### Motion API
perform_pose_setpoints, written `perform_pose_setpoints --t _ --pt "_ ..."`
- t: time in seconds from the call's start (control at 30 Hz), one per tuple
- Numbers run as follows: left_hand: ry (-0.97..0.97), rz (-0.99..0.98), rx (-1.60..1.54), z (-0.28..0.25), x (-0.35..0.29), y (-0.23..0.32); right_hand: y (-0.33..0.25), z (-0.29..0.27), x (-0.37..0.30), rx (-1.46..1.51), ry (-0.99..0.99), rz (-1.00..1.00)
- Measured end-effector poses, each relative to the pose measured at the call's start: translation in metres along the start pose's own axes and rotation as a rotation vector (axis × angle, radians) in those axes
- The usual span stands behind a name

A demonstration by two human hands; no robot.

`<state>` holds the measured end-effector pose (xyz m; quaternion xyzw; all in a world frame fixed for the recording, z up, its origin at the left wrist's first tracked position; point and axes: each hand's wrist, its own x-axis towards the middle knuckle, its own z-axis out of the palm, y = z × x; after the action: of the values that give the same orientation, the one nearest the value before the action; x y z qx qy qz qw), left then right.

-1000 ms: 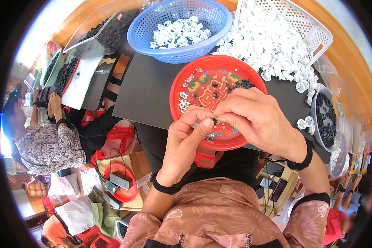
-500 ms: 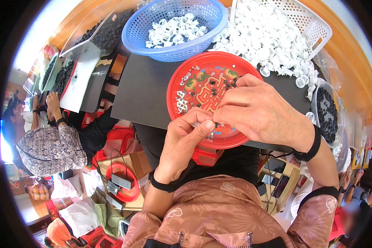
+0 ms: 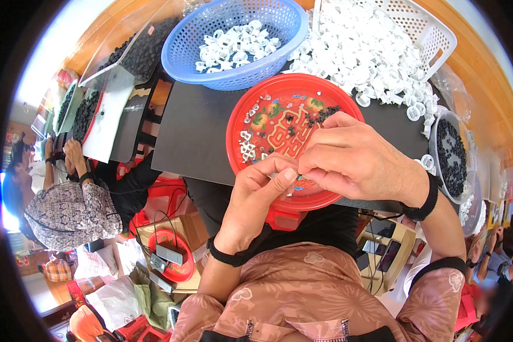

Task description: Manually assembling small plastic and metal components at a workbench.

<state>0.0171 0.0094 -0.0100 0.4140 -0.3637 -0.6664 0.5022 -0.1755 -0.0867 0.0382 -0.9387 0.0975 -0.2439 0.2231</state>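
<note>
My left hand (image 3: pixel 263 191) and my right hand (image 3: pixel 356 159) meet above the near part of a round red tray (image 3: pixel 232 128). Thumb and fingers of the left are pinched together, with the fingertips of the right pressed up against them. Whatever small piece lies between them is mostly covered by the fingers. In the tray, small clear plastic pieces (image 3: pixel 247 147) lie along the left side. Small black pieces (image 3: pixel 325 114) are gathered at the upper right, partly behind my right hand, and a few more lie over the printed middle.
Beyond the tray stand a blue perforated basket (image 3: pixel 174 62) of white plastic parts and a large heap of white parts (image 3: pixel 370 45) spilling from a white basket (image 3: pixel 446 43). At right is a clear tub (image 3: pixel 451 154) of black pieces. A co-worker (image 3: pixel 74 199) sits at left.
Both hands stay close together over the tray; the right hand's fingers have shifted slightly against the left fingertips. The surroundings have shifted a little in the picture.
</note>
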Motion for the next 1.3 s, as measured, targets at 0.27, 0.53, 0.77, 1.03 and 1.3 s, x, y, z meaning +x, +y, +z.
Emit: perform_pose_setpoints --t 0.27,0.53,0.77,1.03,1.3 --pt "0.091 -0.034 0.036 0.011 0.002 0.0 0.0 0.0 -0.003 -0.136 0.054 0.027" --pt "0.124 0.038 0.038 0.022 0.005 0.006 -0.002 0.001 -0.009 -0.184 0.121 0.092" --pt "0.006 -0.111 -0.136 0.01 0.011 0.006 -0.002 0.006 -0.007 -0.193 0.171 0.106" --pt "0.04 -0.129 -0.52 0.019 0.024 0.015 -0.025 0.026 -0.015 0.151 0.343 0.592" --pt "-0.089 -0.128 -0.461 0.012 0.024 0.002 -0.02 0.04 -0.015 -0.007 0.418 0.553"
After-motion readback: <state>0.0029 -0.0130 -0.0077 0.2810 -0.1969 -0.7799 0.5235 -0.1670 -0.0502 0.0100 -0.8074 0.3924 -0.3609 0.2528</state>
